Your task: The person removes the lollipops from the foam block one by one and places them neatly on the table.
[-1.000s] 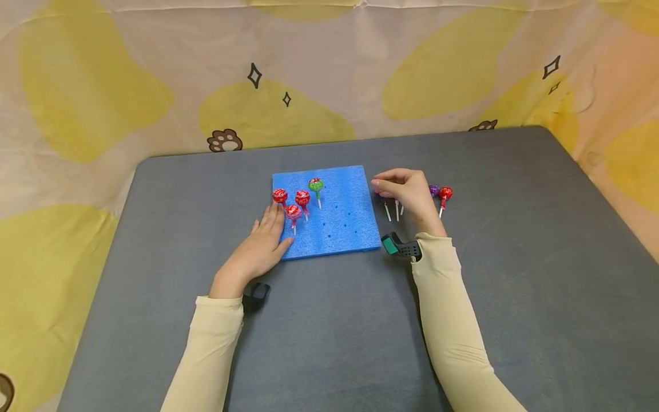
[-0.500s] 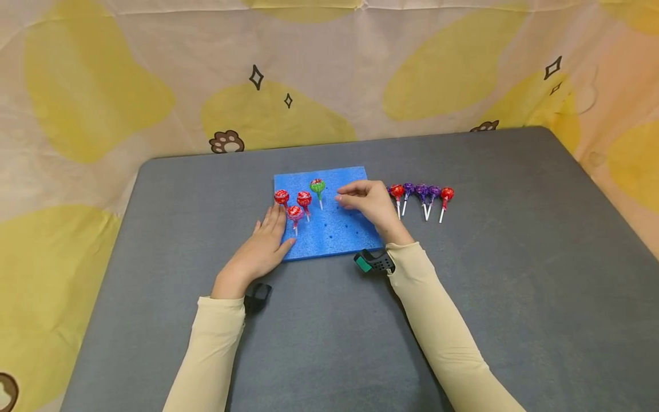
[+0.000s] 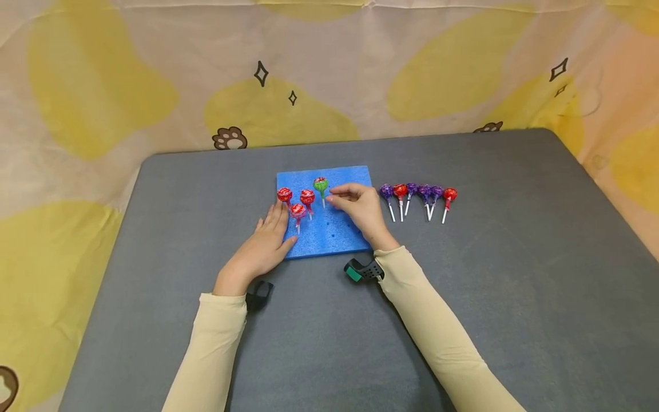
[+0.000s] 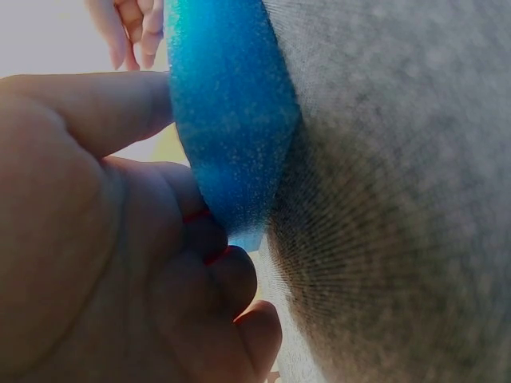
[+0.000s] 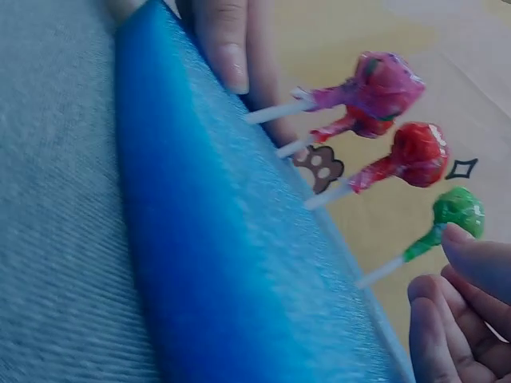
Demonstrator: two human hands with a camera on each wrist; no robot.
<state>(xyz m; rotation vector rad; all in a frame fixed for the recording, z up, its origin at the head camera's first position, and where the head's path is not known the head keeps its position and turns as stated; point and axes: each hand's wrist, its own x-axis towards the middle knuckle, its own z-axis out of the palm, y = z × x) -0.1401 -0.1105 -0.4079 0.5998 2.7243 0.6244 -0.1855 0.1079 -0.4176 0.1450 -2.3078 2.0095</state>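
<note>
A blue foam board (image 3: 329, 243) lies on the table with several lollipops standing in it. My left hand (image 3: 262, 246) rests along its left edge, fingers extended, thumb at the front corner. Two red lollipops (image 3: 306, 197) and a pink-and-red lollipop (image 3: 297, 212) stand near those fingers. Farther back is a green lollipop (image 3: 320, 184), its stick in the board. My right hand (image 3: 360, 209) is just right of it, thumb and index finger slightly parted. In the right wrist view the thumb overlaps the green wrapper (image 5: 459, 211); no grip shows.
A row of loose purple lollipops (image 3: 424, 190) and red lollipops (image 3: 400, 190) lies right of the board, sticks toward the front. Small holes (image 3: 333, 235) dot the board's surface. A patterned cloth (image 3: 329, 74) hangs behind the grey table (image 3: 309, 343).
My right hand has moved left, from over the loose lollipops across the board to beside the green lollipop. The left hand stays on the board's edge.
</note>
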